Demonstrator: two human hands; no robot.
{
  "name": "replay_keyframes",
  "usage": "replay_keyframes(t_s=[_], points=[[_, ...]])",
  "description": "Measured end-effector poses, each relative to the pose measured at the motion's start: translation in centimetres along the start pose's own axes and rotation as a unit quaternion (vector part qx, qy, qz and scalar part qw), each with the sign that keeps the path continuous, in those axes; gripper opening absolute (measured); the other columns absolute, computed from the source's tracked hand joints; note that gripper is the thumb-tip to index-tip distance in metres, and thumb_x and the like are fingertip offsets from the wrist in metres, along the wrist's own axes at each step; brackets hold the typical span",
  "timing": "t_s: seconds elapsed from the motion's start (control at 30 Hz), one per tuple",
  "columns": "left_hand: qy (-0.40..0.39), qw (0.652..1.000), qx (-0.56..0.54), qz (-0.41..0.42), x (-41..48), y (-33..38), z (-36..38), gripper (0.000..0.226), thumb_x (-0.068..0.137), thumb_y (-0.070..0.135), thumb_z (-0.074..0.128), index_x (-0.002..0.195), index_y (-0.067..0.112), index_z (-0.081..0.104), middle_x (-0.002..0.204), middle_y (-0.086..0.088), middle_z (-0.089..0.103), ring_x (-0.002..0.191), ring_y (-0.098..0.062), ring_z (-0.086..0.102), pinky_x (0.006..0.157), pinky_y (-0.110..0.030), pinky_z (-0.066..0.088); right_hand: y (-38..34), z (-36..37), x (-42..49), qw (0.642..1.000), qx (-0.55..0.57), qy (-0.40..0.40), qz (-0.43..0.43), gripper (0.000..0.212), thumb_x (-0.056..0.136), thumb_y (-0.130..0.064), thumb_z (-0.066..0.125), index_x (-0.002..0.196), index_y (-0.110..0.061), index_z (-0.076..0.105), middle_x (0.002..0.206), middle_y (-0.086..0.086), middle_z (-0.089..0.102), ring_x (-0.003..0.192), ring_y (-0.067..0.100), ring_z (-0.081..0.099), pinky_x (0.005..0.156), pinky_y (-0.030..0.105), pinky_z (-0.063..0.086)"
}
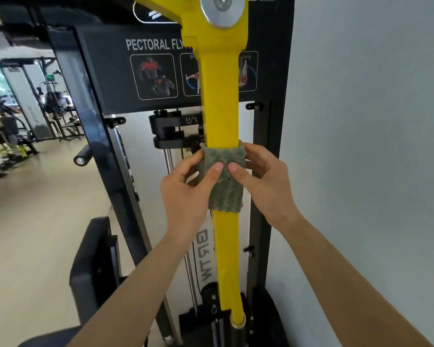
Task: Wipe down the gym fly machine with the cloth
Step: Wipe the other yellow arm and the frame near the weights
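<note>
A yellow arm of the fly machine hangs straight down in front of me, from a silver pivot disc at the top. A green-grey textured cloth is wrapped around the arm about halfway down. My left hand grips the cloth from the left side, thumb pressed on its front. From the right, my right hand holds the same cloth, its thumb beside the left one. Both hands press the cloth against the arm.
Behind the arm stands the black frame with a "PECTORAL FLY" placard and the weight stack. A black seat pad sits low left. A grey wall runs close on the right. Other gym machines stand far left.
</note>
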State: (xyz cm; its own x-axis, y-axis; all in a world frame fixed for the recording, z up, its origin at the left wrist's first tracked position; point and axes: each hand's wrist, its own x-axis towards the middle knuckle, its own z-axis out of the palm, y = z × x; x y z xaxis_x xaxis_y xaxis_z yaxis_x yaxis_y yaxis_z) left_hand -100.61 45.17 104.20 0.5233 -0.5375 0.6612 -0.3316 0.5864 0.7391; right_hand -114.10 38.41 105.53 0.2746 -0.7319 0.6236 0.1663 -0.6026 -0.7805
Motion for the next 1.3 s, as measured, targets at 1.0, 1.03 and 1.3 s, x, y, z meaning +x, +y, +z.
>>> replay_keyframes(t_s=[1.0,1.03,1.3], points=[[0.001,0.948,0.137,-0.288,-17.9,-12.2,-3.1,0.018,0.091,0.021,0.075,0.108,0.018,0.077,0.094,0.007,0.078,0.086,-0.004,0.073,0.077,-0.019,0.058,13.8,-0.6,-17.6,0.958,-0.053,-0.048,0.277,0.020,0.096,-0.010,0.066,0.115,-0.010,0.068,0.110,0.004,0.073,0.104,0.019,0.070,0.096,0.044,0.057],[-0.001,0.947,0.131,-0.294,-18.2,-11.9,-3.2,0.018,0.090,0.020,0.075,0.108,0.018,0.077,0.094,0.007,0.078,0.087,-0.005,0.073,0.078,-0.021,0.059,13.7,-0.7,-18.0,0.959,-0.057,-0.042,0.275,0.019,0.095,-0.010,0.068,0.113,-0.010,0.069,0.108,0.003,0.074,0.102,0.018,0.070,0.095,0.043,0.058],[-0.062,0.942,0.069,-0.323,-20.6,-9.9,-4.8,0.019,0.090,0.014,0.074,0.107,0.021,0.074,0.100,0.007,0.077,0.095,-0.012,0.074,0.081,-0.023,0.059,12.5,-1.9,-20.7,0.963,-0.058,-0.078,0.251,0.020,0.093,-0.010,0.068,0.113,-0.009,0.071,0.103,-0.003,0.076,0.098,0.014,0.073,0.086,0.030,0.060]])
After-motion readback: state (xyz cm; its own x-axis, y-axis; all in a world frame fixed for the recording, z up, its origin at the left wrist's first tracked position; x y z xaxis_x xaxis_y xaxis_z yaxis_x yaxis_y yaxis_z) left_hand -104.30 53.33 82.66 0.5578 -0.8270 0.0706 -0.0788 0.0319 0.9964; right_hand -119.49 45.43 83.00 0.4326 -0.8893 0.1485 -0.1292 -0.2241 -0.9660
